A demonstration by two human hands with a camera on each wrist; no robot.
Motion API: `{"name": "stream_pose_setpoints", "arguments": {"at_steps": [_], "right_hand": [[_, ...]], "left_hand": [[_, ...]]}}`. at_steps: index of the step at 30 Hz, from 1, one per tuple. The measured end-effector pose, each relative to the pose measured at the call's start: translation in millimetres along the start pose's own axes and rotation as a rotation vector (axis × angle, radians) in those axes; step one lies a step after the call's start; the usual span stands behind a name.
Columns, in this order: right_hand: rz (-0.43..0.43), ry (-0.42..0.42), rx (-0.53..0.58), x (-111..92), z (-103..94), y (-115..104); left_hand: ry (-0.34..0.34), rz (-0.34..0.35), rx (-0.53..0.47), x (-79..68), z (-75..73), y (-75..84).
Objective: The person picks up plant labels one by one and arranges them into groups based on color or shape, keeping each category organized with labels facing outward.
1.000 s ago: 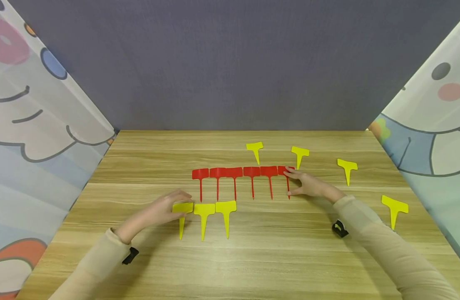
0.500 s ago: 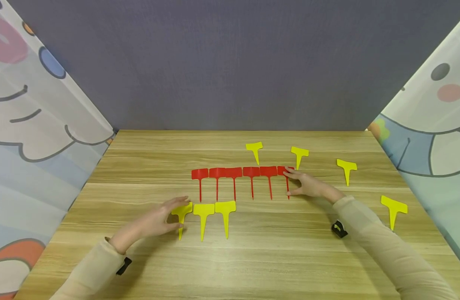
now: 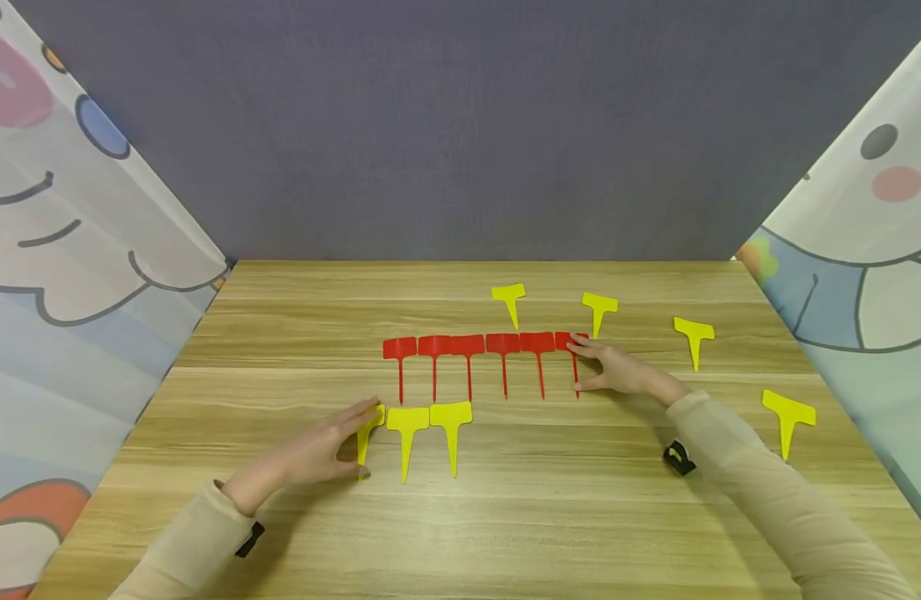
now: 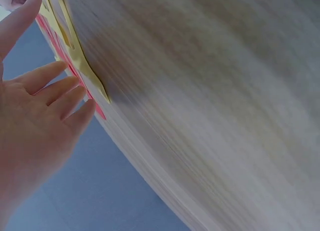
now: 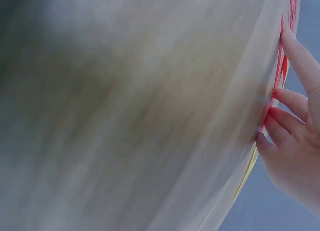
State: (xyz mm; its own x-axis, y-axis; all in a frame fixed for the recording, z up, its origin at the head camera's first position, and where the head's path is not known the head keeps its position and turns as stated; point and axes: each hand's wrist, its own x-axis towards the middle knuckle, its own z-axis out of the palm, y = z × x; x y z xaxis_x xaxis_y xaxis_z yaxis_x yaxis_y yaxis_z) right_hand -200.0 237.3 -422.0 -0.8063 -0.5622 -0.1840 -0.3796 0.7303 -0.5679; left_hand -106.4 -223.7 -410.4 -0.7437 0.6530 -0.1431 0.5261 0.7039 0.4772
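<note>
"Since the left hand (image 3: 321, 446) is spread over it, which piece is that?"

"It's the leftmost yellow T-shaped marker, apparently plastic (image 3: 366, 432), lying flat beneath that hand's fingertips. Fingers and thumb are extended, curled round nothing; the fingertips overlap the head while the thumb lies by the stem's tip, a span that seems suited to steadying it lengthwise. Whether they actually press on it, I cannot tell."

"And the right hand (image 3: 618, 369)?"

"Straight-fingered too, gripping nothing. Its fingertips rest on a thin-stemmed red T-shaped marker, also plastic-looking (image 3: 561, 341), with the thumb near the stem, probably so the row's end doesn't slide."

"What lies around them?"

"Five more red markers (image 3: 503, 342) run leftward from the right hand, heads level, stems towards the person. Just right of the left hand, two yellow markers (image 3: 407, 419) (image 3: 451, 412) point the same way, presumably set to match."

"Any others?"

"Four yellow ones (image 3: 508, 293) (image 3: 599, 303) (image 3: 695, 331) (image 3: 790, 408) lie scattered beyond the right hand and to its right, too uneven to look arranged, on the wood-grain tabletop (image 3: 505, 533)."
</note>
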Motion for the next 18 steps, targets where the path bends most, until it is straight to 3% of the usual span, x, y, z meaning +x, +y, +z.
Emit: {"name": "stream_pose_setpoints", "arguments": {"at_steps": [18], "right_hand": [[0.006,0.006,0.011,-0.2,-0.2,-1.5]], "left_hand": [[-0.063,-0.013,-0.017,-1.5,1.8,0.2]]}}
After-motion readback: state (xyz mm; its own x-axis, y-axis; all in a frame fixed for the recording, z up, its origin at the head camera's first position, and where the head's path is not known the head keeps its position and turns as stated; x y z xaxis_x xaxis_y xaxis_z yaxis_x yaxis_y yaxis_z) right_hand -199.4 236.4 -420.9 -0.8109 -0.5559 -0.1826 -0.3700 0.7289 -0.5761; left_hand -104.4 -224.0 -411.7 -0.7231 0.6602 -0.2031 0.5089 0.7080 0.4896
